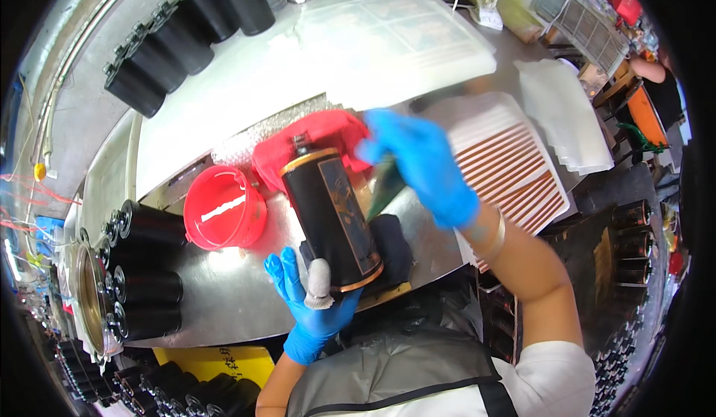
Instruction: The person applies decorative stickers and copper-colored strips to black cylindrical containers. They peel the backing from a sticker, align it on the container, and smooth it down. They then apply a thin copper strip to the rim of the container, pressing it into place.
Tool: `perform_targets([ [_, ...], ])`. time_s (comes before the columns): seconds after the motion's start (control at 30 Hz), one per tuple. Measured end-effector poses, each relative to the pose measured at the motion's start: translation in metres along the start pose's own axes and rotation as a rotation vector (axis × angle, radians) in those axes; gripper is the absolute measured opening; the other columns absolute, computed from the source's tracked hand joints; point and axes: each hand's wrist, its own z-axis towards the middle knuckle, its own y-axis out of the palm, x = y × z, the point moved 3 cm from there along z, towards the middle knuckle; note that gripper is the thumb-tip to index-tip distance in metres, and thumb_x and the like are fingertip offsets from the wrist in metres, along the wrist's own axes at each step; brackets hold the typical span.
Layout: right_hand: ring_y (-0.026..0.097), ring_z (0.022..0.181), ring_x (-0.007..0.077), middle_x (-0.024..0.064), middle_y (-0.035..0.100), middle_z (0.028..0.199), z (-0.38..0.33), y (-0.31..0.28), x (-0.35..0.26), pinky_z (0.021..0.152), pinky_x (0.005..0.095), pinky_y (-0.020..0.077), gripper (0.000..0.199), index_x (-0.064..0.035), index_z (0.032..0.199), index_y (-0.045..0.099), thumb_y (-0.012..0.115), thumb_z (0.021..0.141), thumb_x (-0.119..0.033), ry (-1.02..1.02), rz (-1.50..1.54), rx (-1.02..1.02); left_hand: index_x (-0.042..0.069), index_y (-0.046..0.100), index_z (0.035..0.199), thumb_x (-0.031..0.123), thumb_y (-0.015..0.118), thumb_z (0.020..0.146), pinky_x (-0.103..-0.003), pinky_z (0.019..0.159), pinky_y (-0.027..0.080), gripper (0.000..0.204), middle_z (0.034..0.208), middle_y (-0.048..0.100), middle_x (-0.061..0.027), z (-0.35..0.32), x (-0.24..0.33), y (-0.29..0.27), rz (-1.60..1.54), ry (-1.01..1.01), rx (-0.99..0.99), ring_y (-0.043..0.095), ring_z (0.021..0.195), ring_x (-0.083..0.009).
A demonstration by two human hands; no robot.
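Note:
A black cylinder [322, 219] with copper-coloured rims, a metal fitting at its far end and a panel of gold decoration leans over the metal table. My left hand [317, 316], in a blue glove with a grey cover on the thumb, grips its near end. Right of the cylinder, my blue-gloved right hand [429, 165] is closed and slightly blurred. From its fingers a dark green flat, pointed piece [385, 187] reaches down beside the decorated panel. A red cloth [309, 135] lies behind the cylinder, and a dark cloth [391, 247] is at its right.
A red bucket [225, 219] stands left of the cylinder. Several black cylinders [149, 286] lie at the left, others [138, 85] stand at the back. A sheet of brown strips [511, 167] lies right, near translucent sheets [563, 111]. Another person's arm [647, 70] shows far right.

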Motion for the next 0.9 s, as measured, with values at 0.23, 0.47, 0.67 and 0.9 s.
perform_targets([
  [0.23, 0.061, 0.064, 0.0234, 0.0130, 0.066, 0.074, 0.117, 0.063, -0.022, 0.066, 0.0345, 0.0485, 0.028, -0.0082, 0.077, 0.070, 0.066, 0.073, -0.035, -0.333, -1.164, -0.798, 0.003, 0.018, 0.143, 0.030, 0.076, 0.070, -0.051, 0.108, 0.017, 0.098, 0.147, 0.012, -0.0231, 0.020, 0.011, 0.013, 0.013, -0.005, 0.046, 0.016, 0.136, -0.0402],
  [0.47, 0.059, 0.066, 0.0184, 0.0136, 0.065, 0.076, 0.007, -0.008, -0.078, 0.065, 0.0320, 0.0465, 0.034, -0.0052, 0.084, 0.069, 0.066, 0.077, -0.038, -0.314, -0.700, -0.642, 0.001, 0.019, 0.142, 0.032, 0.071, 0.075, -0.049, 0.108, 0.018, 0.091, 0.146, 0.016, -0.0234, 0.042, 0.028, 0.024, -0.134, 0.051, 0.171, 0.019, 0.135, -0.0388],
  [0.67, 0.053, 0.061, 0.0323, 0.0104, 0.055, 0.065, -0.192, -0.099, -0.107, 0.060, 0.0356, 0.0449, 0.020, -0.0066, 0.074, 0.064, 0.065, 0.080, -0.026, -0.819, -0.804, 0.353, -0.001, 0.019, 0.142, 0.035, 0.067, 0.080, -0.047, 0.108, 0.020, 0.086, 0.146, 0.019, -0.0237, 0.055, 0.052, 0.016, -0.293, 0.078, 0.231, 0.022, 0.133, -0.0377],
  [0.9, 0.059, 0.068, 0.0310, 0.0112, 0.060, 0.071, -0.345, -0.206, -0.110, 0.059, 0.0393, 0.0471, 0.024, -0.0121, 0.073, 0.066, 0.061, 0.079, -0.034, -0.207, -1.478, 0.977, -0.003, 0.020, 0.141, 0.037, 0.062, 0.085, -0.045, 0.108, 0.021, 0.081, 0.145, 0.022, -0.0240, 0.067, 0.069, 0.008, -0.430, 0.079, 0.214, 0.026, 0.132, -0.0363],
])
